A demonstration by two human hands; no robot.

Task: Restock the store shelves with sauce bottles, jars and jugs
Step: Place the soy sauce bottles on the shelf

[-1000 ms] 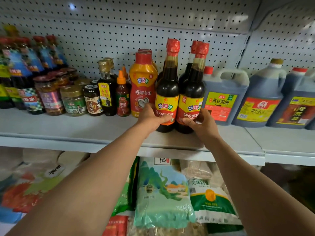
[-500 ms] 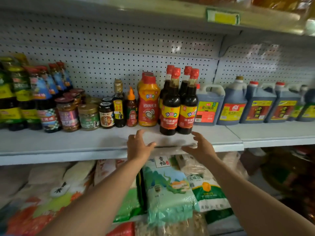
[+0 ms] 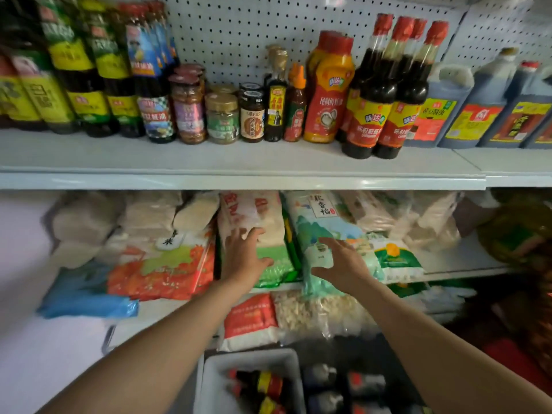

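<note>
Both the left hand (image 3: 245, 258) and right hand (image 3: 343, 265) are hanging spread and empty at frame centre, risking fumbling the blurred dark red-capped bottles (image 3: 263, 386) lying in the white plastic crate (image 3: 248, 361) at the bottom edge.

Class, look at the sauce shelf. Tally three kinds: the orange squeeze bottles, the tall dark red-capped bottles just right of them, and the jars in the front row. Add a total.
Orange squeeze bottles: 2
Tall dark bottles: 4
Front-row jars: 3
Total: 9
</note>
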